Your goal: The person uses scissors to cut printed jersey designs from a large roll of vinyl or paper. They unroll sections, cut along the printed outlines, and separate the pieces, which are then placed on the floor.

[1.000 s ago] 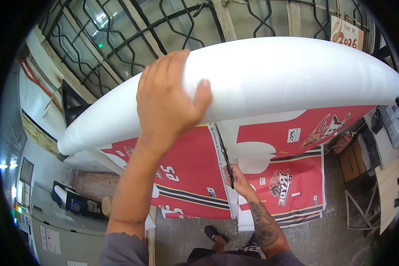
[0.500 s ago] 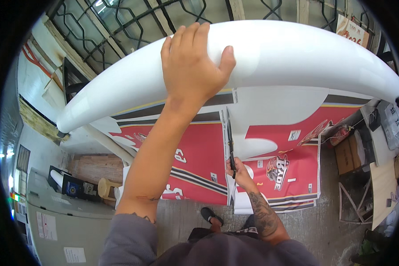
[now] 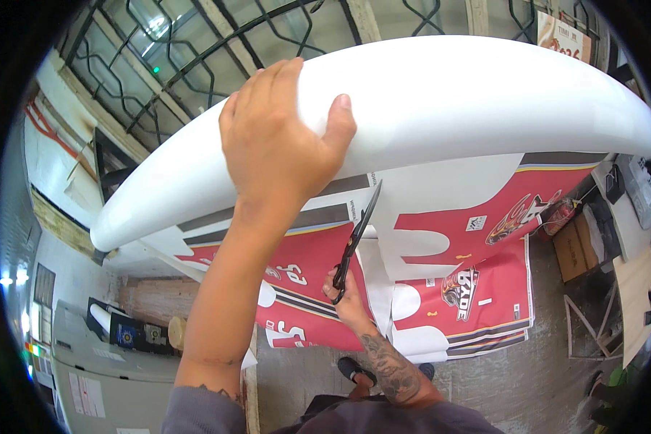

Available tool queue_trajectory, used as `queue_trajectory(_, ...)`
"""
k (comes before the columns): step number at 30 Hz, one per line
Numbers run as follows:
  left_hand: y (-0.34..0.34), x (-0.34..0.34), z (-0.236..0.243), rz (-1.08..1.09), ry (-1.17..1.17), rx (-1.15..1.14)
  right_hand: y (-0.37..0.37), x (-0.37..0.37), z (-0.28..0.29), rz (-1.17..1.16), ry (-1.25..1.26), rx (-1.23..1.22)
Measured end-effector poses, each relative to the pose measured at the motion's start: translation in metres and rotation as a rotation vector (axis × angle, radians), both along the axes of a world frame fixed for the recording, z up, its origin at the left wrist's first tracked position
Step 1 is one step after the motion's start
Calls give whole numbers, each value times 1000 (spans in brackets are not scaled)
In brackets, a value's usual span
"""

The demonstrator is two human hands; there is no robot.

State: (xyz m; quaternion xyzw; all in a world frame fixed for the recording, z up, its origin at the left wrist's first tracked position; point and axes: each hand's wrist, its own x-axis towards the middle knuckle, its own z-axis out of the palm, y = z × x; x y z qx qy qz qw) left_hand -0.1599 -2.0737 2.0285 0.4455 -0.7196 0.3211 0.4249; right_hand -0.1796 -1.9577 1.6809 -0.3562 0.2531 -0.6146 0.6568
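Observation:
A big white roll (image 3: 441,94) of sheet material spans the top of the head view. My left hand (image 3: 278,134) lies on it, fingers stretched over its upper side and thumb apart. Below the roll hang red printed sheets, which look like jersey panels: a left piece (image 3: 318,264) and a right piece (image 3: 441,217), with a gap between them. My right hand (image 3: 346,293) is closed around the handles of black scissors (image 3: 356,235), which point up toward the roll along the left piece's edge. Their blades look nearly together.
Behind the roll runs a metal window grille (image 3: 217,50). Another red printed sheet (image 3: 484,311) hangs lower right. At right stand a cardboard box (image 3: 575,249) and a wooden table (image 3: 633,304); at left, a grey cabinet (image 3: 116,376) and a round-topped wooden stool (image 3: 176,333).
My right hand and the scissors have moved left and tilted to the right. The gap between the red pieces has widened. My left hand sits farther left and lower in the view.

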Motion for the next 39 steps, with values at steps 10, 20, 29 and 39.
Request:
queue_trajectory(10,-7,7,15,-15,-89,84,-56,-174,8,175,483,125)
queue_trajectory(20,-7,2,50,-18,50,369,-30,-179,-20,194,417,164)
queue_trajectory(29,3,5,2,10,-72,22,-21,-181,-58,209,283,68)
queue_trajectory(39,3,8,12,-61,-133,23,-49,-163,-12,152,328,-89)
